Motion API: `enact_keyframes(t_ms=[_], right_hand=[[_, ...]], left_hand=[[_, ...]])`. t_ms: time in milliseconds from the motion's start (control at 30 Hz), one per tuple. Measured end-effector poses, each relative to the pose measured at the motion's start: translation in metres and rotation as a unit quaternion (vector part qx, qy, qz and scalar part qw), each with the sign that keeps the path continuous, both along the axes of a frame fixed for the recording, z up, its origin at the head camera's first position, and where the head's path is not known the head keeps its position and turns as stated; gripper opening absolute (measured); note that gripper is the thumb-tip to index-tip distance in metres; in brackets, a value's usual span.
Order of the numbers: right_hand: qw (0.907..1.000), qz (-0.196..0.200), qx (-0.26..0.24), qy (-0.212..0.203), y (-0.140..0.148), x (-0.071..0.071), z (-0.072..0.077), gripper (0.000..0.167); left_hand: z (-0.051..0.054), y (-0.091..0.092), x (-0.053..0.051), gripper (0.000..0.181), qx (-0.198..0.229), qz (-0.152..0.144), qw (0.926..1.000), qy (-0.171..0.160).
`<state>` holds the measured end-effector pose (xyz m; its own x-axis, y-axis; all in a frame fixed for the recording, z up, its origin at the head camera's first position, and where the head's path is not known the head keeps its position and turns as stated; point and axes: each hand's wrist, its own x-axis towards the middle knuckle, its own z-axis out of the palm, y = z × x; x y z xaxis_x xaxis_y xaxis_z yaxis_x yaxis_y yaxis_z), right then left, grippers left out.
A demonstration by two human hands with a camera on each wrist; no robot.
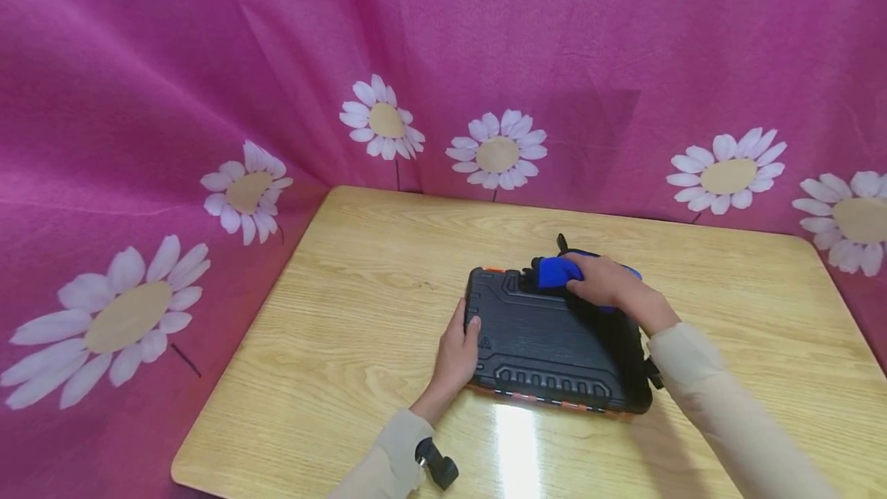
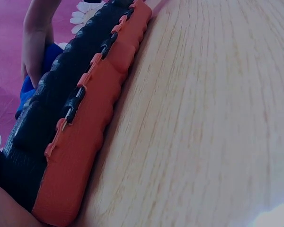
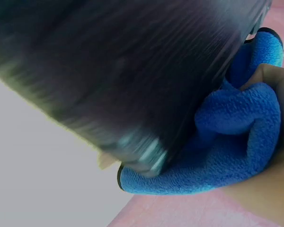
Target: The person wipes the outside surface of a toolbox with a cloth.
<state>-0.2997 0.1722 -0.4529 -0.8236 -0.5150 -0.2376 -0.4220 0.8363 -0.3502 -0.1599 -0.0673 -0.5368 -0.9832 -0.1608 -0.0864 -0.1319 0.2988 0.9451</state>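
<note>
A black case (image 1: 547, 337) with an orange lower half (image 2: 71, 175) lies closed on the wooden table. My left hand (image 1: 457, 353) grips its left side, thumb on the lid and fingers along the edge; only part of that hand (image 2: 4, 208) shows in the left wrist view. At the case's far edge my right hand (image 1: 603, 281) holds a bunched blue cloth (image 1: 552, 272) against it. In the right wrist view the cloth (image 3: 217, 165) has a dark trim and is folded around in front of the hand (image 3: 279, 132), beside the dark case surface (image 3: 123, 71).
The wooden table (image 1: 360, 291) extends around the case on all sides. Behind it and to its left hangs a pink cloth (image 1: 582, 37) printed with large white daisies. A bright reflection lies on the table in front of the case.
</note>
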Motion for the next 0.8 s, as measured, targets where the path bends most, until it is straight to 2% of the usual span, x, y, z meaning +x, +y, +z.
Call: enact_keyframes(t_ms=[200, 467, 667, 800], right_hand=[[0.9994, -0.017, -0.030, 0.004, 0.016, 0.000, -0.001, 0.055], [0.9973, -0.036, -0.046, 0.044, 0.043, 0.001, -0.010, 0.054], [0.9937, -0.067, -0.074, 0.050, 0.054, 0.008, -0.013, 0.059], [0.9904, -0.093, -0.093, 0.042, 0.060, 0.015, -0.013, 0.061]], left_hand=[[-0.002, -0.001, 0.000, 0.057, 0.002, -0.003, 1.0000, 0.005], [-0.001, -0.002, -0.001, 0.057, 0.003, 0.002, 1.0000, 0.002], [0.000, -0.002, -0.001, 0.057, 0.004, -0.010, 0.9998, 0.016], [-0.001, -0.001, -0.001, 0.057, 0.007, -0.006, 0.9999, 0.011]])
